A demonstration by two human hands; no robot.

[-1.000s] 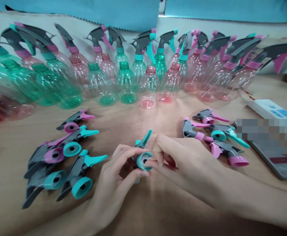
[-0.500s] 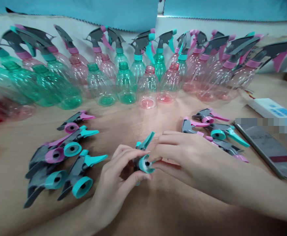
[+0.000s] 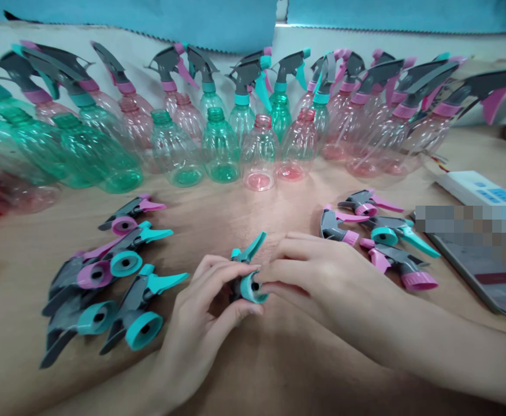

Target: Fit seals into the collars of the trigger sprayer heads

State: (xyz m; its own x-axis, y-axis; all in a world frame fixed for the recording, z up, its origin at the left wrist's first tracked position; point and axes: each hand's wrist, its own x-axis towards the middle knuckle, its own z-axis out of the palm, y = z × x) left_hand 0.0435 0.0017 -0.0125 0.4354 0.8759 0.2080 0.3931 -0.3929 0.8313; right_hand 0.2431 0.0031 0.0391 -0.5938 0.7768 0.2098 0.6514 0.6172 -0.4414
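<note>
My left hand (image 3: 209, 306) grips a trigger spray head (image 3: 253, 287) with a grey body and turquoise collar and trigger. Its collar opening, with a dark hole in the centre, faces up toward me. My right hand (image 3: 313, 271) is closed, its thumb and fingertips pinching at the right rim of that collar. Whether a small part sits between those fingertips is hidden. To the left lie several loose spray heads with pink or turquoise collars, the nearest a turquoise one (image 3: 144, 330). Beyond my right hand are several more, among them one with a pink collar (image 3: 420, 281).
A row of clear bottles runs across the back; open-necked ones, such as a green bottle (image 3: 220, 147) and a pink bottle (image 3: 259, 153), stand in front of bottles with spray heads fitted. On the right are a phone (image 3: 473, 271) and a white power strip (image 3: 480, 188).
My left hand keeps hold of the spray head, which shifts and tilts slightly. My right fingers have moved from poking inside the collar to its right rim, and the hand has turned.
</note>
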